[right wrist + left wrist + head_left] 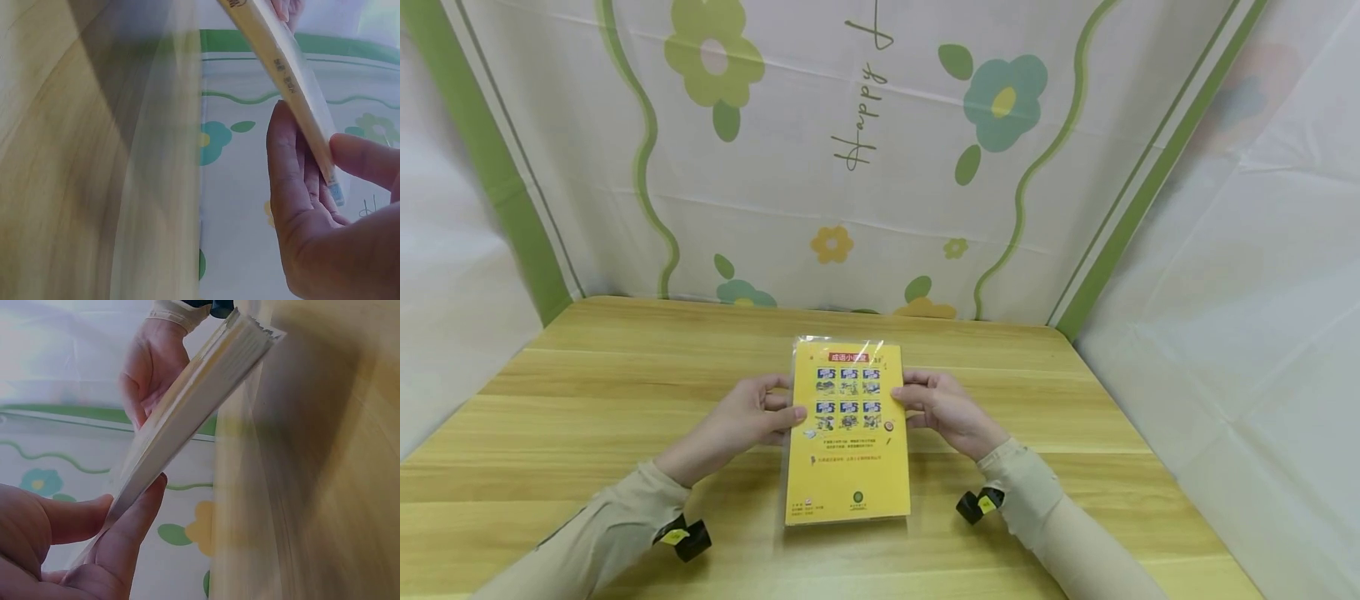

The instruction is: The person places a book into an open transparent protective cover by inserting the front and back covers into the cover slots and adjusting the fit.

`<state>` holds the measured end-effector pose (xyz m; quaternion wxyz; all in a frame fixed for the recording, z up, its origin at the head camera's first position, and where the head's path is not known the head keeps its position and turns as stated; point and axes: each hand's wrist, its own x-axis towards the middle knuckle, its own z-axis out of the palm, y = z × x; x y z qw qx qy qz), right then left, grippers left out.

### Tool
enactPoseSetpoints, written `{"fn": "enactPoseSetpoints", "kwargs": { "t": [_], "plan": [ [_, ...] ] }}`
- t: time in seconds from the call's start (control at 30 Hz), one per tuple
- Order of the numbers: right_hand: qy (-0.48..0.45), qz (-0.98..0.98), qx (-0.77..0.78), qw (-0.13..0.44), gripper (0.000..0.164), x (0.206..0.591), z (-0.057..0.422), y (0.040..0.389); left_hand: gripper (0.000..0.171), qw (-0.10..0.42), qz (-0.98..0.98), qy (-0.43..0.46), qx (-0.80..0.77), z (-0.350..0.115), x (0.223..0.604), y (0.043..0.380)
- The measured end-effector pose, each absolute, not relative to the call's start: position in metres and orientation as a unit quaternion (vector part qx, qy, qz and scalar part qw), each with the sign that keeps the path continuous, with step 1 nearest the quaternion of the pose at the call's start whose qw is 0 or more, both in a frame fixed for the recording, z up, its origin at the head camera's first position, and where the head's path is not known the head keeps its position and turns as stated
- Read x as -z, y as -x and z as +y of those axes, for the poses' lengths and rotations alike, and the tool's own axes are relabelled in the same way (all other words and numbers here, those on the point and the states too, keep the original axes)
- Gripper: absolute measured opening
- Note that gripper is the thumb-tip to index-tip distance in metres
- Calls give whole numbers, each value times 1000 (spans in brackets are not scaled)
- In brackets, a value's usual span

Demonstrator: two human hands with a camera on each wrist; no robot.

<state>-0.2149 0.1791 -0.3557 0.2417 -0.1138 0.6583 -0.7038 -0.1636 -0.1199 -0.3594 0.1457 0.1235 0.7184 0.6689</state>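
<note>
A yellow book (848, 475) in a clear plastic sleeve is held up above the wooden table, its printed face with rows of small cover pictures turned toward me. My left hand (760, 412) pinches its left edge, thumb on the near face and fingers behind. On the opposite edge my right hand (943, 408) grips it the same way. In the left wrist view the book's page edges (194, 406) run up at a slant between thumb and fingers (128, 537). The right wrist view shows the book's spine (290, 87) between my right thumb and fingers.
The wooden table (610, 400) extends to both sides and behind the book. A white cloth (910, 208) with flowers and green stripes hangs beyond its far edge, with pale cloth at left and right. Each wrist carries a small black camera (692, 542).
</note>
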Motion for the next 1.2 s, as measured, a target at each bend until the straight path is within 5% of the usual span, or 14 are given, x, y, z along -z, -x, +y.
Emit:
{"fn": "enactPoseSetpoints", "kwargs": {
  "t": [0.7, 1.2],
  "plan": [
    [109, 669, 702, 219, 38, 351, 178, 212, 49, 142, 715, -124, -673, -119, 356, 163],
    [109, 645, 729, 201, 36, 341, 175, 203, 52, 29, 789, -115, -603, -112, 353, 157]
  ]
}}
